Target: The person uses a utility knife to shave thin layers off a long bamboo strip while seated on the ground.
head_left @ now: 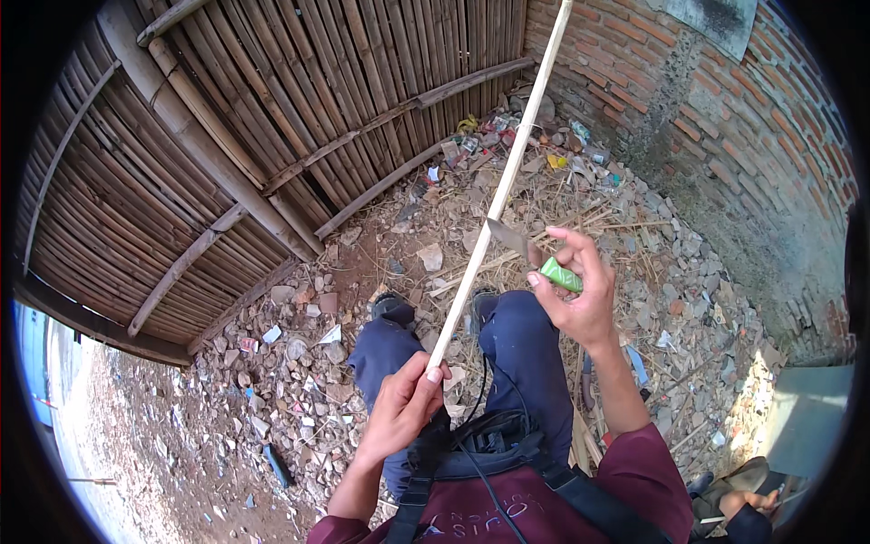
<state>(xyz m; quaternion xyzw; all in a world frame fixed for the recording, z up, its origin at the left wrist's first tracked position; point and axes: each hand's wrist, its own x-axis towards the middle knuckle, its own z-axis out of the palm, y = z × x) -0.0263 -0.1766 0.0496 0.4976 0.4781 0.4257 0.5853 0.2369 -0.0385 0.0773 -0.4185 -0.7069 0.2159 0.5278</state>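
Note:
My left hand (404, 405) is closed round the lower end of a long, pale strip of bamboo or wood (510, 168), just above my lap. From there the strip slants up and away to the right, past the top of the view. My right hand (580, 288) grips a knife by its bright green handle (561, 275), to the right of the strip. The knife's broad, dull blade (508, 238) points left, its tip at the strip's edge. Whether the blade presses into the strip I cannot tell.
A bamboo slat wall (299, 82) stands ahead on the left, a brick wall (716, 136) on the right. Stones, litter and pale shavings (489, 272) cover the ground around my feet. A dark cylindrical object (276, 465) lies at left. Another person's hand (748, 501) shows at lower right.

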